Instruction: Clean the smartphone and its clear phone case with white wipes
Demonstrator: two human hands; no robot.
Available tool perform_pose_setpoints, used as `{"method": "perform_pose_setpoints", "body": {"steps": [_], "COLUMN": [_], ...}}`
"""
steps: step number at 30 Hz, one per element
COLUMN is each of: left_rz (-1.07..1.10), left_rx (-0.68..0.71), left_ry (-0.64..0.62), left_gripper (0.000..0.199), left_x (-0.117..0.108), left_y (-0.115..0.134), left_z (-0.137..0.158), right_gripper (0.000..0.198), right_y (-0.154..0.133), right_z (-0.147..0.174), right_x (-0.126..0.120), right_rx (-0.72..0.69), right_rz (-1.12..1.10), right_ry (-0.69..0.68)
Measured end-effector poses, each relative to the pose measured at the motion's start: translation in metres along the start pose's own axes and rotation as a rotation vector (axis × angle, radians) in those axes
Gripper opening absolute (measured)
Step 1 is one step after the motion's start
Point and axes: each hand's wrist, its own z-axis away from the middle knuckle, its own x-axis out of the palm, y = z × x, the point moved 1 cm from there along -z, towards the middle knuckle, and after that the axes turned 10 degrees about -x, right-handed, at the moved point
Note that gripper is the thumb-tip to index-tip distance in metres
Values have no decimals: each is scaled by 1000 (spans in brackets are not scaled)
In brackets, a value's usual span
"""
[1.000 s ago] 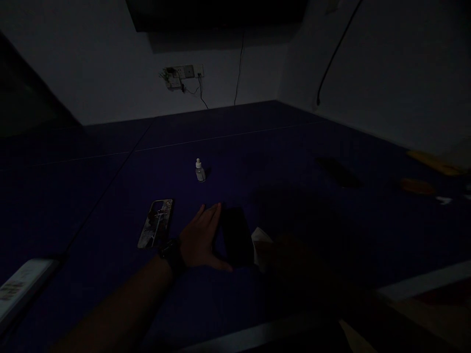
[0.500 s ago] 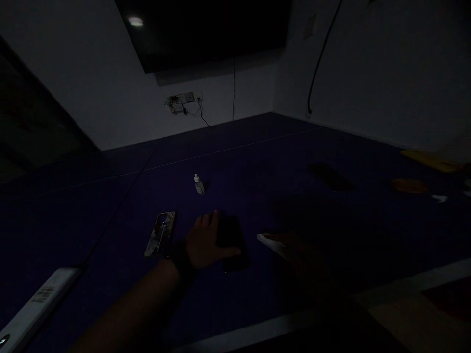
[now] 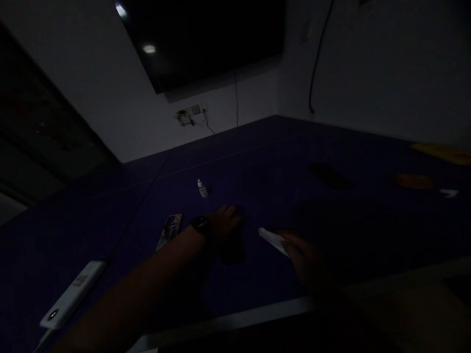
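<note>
2 dim hand shapes, left hand [image 3: 224, 223] on dark phone [image 3: 232, 247]

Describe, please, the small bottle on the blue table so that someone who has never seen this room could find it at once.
Start at the blue table under the dark wall screen and look toward its middle. The small bottle stands upright there, just beyond the left hand. It is the only upright, pale, capped thing; the patterned phone case and the dark phone nearby lie flat.

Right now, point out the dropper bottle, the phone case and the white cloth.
dropper bottle [image 3: 202, 189], head view, on its body.
phone case [image 3: 170, 231], head view, on its patterned back.
white cloth [image 3: 271, 239], head view, on its visible middle.
</note>
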Motion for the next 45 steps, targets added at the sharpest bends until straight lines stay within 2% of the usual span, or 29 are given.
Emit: {"method": "perform_pose_setpoints", "body": {"steps": [2,5,8,12,14,17,18,20,21,22,25,27,29,30,34,37,40,42,45], "left_rz": [-33,-83,-113,-120,-109,-77,-57,17,136,279,671,846,976,1017,1046,1058,1111,1148,1160], "left_rx": [204,400,522,586,587,568,560,538,503,458,310,223,164,145,113,106,144,165,167], "left_ry": [-22,-53,-67,-58,-47,-24,-16,5,26,56,215,325,374,391,449,477,525,537,512], "left_gripper": [59,52,45,42,39,41,48,80,92,96,83,78,76,76,74,71,80,88,89], "left_x": [-6,-6,4,12,11,4,0,-5,-6,-6,5,16,28,32,45,52,59,62,63], "left_y": [-6,-11,-10,-4,-3,-5,-7,-11,-12,-13,-12,-8,-3,-1,0,-3,-4,-2,1], "left_z": [7,13,13,10,9,13,17,27,34,41,64,75,82,83,81,77,74,74,75], "right_gripper": [33,34,36,35,36,33,31,31,32,34,36,34,27,21,10,17,31,41,48], "right_y": [-1,-4,-6,0,5,13,15,17,16,14,-2,-22,-45,-56,-86,-90,-90,-89,-86], "right_z": [0,-2,-5,-5,-3,0,0,-1,-3,-5,-17,-26,-33,-36,-50,-60,-66,-66,-66], "right_x": [-2,-3,-2,-3,-6,-14,-17,-20,-20,-20,-14,-9,-2,2,23,40,51,54,52], "right_rx": [36,95,131,187,168,66,31,-27,-53,-74,-124,-135,-150,-206,-585,-780,-977,-1066,-1094], "right_rz": [-30,-67,-86,-22,41,110,129,175,201,224,234,194,170,194,265,277,259,276,349], "right_ry": [41,85,107,98,104,119,125,146,161,169,124,74,48,31,-61,-175,-332,-454,-556]}}
